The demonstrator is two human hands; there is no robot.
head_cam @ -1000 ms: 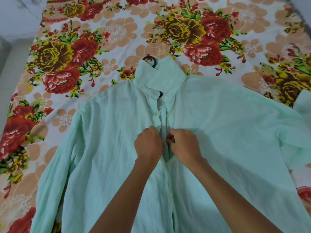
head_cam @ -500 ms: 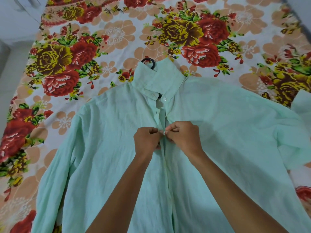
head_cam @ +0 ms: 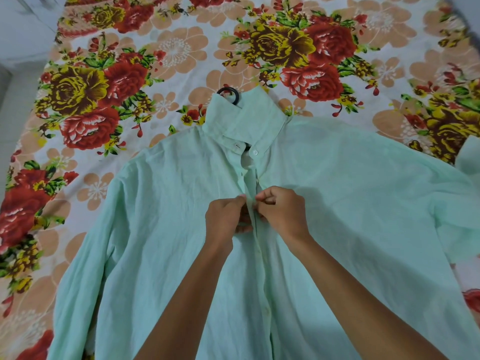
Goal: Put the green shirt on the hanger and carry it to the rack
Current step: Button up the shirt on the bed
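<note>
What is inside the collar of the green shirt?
A black hanger hook sticks out of the collar. The rest of the hanger is covered by the green shirt.

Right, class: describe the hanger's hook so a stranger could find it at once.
Start at the flowered bedsheet and find the pale green shirt spread on it. At the far edge of its collar, a small black hook curls out, the only black thing there.

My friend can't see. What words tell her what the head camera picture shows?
Two hands, left hand and right hand, pinch the front edges of a pale green shirt together below its collar. The shirt lies flat on a flowery bedsheet, and a black hanger hook pokes out behind the collar.
</note>
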